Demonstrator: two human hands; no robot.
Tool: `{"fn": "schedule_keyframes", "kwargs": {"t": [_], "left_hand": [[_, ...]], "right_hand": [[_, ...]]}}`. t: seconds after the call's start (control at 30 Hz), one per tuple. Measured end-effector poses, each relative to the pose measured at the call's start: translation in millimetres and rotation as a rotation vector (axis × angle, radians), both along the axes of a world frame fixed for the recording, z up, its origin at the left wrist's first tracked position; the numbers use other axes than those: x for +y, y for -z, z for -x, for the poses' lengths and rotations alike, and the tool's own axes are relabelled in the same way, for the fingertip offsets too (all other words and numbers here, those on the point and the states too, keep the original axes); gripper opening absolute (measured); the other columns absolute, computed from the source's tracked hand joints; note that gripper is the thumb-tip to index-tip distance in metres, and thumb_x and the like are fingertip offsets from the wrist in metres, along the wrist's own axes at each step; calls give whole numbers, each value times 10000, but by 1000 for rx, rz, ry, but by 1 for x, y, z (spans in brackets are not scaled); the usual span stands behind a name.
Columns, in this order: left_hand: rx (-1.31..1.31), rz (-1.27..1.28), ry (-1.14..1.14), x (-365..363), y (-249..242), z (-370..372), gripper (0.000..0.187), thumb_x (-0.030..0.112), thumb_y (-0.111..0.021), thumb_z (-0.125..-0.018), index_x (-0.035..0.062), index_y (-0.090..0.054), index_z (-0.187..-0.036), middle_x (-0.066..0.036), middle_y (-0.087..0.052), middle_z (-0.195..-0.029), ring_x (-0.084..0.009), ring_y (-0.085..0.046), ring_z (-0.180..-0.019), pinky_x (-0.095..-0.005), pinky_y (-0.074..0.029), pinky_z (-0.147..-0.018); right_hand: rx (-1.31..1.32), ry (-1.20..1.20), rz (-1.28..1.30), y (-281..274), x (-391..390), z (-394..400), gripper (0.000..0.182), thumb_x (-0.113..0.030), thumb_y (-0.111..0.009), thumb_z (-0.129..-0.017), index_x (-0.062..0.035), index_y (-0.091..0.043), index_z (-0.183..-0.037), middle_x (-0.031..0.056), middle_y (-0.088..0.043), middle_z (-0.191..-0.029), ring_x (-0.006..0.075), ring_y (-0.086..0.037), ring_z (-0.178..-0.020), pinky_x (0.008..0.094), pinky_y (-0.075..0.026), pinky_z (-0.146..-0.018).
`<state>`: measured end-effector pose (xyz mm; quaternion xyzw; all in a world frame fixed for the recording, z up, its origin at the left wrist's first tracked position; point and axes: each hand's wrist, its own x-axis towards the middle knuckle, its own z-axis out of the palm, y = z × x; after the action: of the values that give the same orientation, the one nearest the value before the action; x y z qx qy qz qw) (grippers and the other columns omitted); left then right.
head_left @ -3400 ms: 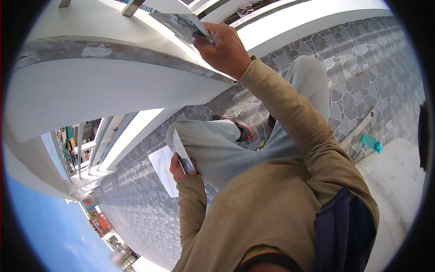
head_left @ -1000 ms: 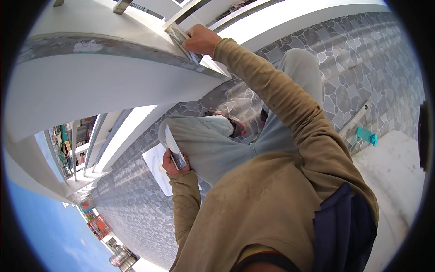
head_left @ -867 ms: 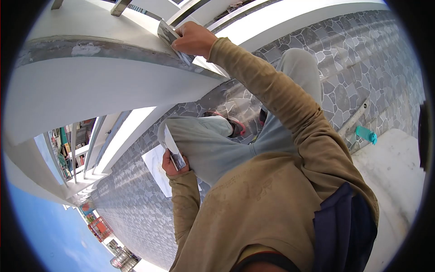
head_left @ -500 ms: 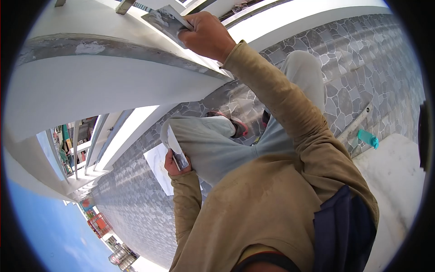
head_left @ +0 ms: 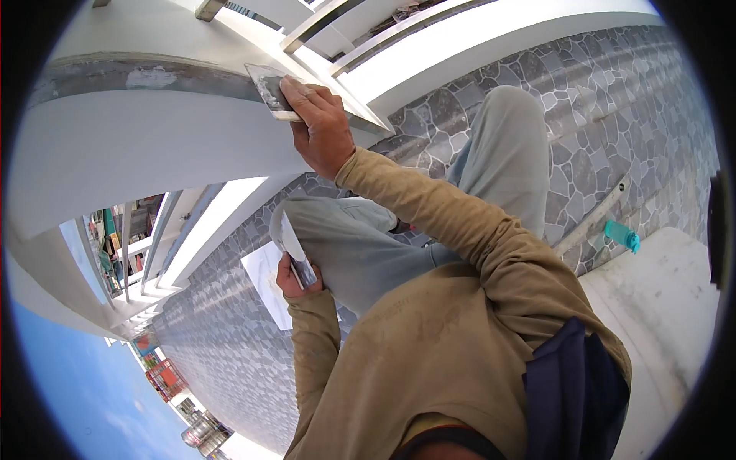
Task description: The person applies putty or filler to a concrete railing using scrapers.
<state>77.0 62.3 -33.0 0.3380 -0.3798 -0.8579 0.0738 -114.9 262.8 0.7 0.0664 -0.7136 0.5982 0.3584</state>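
My right hand is closed around a flat putty knife, its fingers pressed on the blade. White putty is smeared over that blade, which lies against the grey edge strip of the white wall, near the strip's right end. A white patch shows farther left on the strip. Lower down, by my left knee, my left hand grips a second flat putty blade. It is held tilted, with greyish putty near the fingers. Most of my left fingers are hidden behind it.
A white sheet lies on the stone-patterned floor beside my left hand. Metal railings stand beyond the wall. To the right are a teal bottle, a long flat bar and a white slab.
My right hand has moved left and down with its putty knife, from above the railing side to the wall's grey edge strip. My left hand has barely moved.
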Motion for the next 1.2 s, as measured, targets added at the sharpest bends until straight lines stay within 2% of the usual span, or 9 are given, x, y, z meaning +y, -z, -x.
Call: {"fn": "schedule_keyframes", "kwargs": {"t": [0.23,0.27,0.33,0.4,0.57,0.87,1.03,1.13,1.2], "left_hand": [[-19,-3,-16,7,-2,8,237,143,-412,-902,-52,-542,-935,-98,-535,-681,-126,-380,-437,-222,-285,-322],[-17,4,-8,7,-2,7,237,143,-406,-904,-50,-540,-936,-90,-528,-674,-124,-382,-441,-224,-283,-321],[-14,13,-11,6,-3,1,237,143,-401,-905,-48,-537,-937,-82,-522,-667,-122,-383,-445,-225,-280,-321],[-29,22,28,6,-5,2,242,158,-396,-907,-42,-532,-927,-68,-509,-656,-119,-390,-453,-229,-278,-322],[4,-5,66,-4,4,-2,250,183,-400,-907,-33,-525,-905,-57,-492,-646,-117,-381,-454,-238,-274,-321],[18,-59,121,-5,2,1,243,187,-403,-907,-18,-532,-926,-58,-501,-656,-120,-368,-449,-238,-284,-318],[-19,2,26,-4,5,0,247,174,-397,-912,-24,-537,-958,-58,-508,-674,-119,-380,-458,-225,-289,-321],[26,12,49,-3,4,-2,250,158,-389,-915,-34,-539,-972,-61,-511,-677,-114,-388,-468,-218,-293,-325],[37,17,31,-6,8,-3,248,148,-391,-917,-43,-538,-972,-68,-516,-682,-111,-388,-473,-217,-296,-330]], "right_hand": [[-73,-170,4,6,50,-34,358,36,-554,-740,-13,-592,-1092,160,-631,-982,262,-588,-876,330,-448,-762],[-216,-150,180,4,56,-27,299,15,-512,-739,-6,-614,-1019,184,-632,-933,310,-587,-842,383,-453,-758],[-533,-236,124,1,75,1,248,-75,-484,-767,36,-621,-942,234,-617,-785,357,-606,-713,392,-475,-722],[-690,-332,39,7,82,33,273,-115,-502,-717,70,-625,-877,265,-617,-764,360,-628,-756,392,-486,-710],[-672,-475,4,1,68,68,305,-125,-503,-681,103,-622,-847,292,-611,-788,399,-619,-766,395,-484,-738],[-431,-448,28,-96,78,37,282,-96,-500,-677,78,-644,-846,262,-598,-677,369,-610,-645,387,-497,-675],[-457,-547,113,-79,95,39,254,-96,-505,-716,47,-657,-862,230,-593,-635,315,-587,-543,378,-488,-626],[-333,-308,54,-36,74,40,241,-87,-514,-756,7,-669,-915,210,-582,-597,297,-547,-463,378,-475,-579],[-306,-311,82,-18,56,32,239,-87,-536,-767,0,-665,-948,220,-630,-783,312,-607,-674,365,-482,-697]]}}
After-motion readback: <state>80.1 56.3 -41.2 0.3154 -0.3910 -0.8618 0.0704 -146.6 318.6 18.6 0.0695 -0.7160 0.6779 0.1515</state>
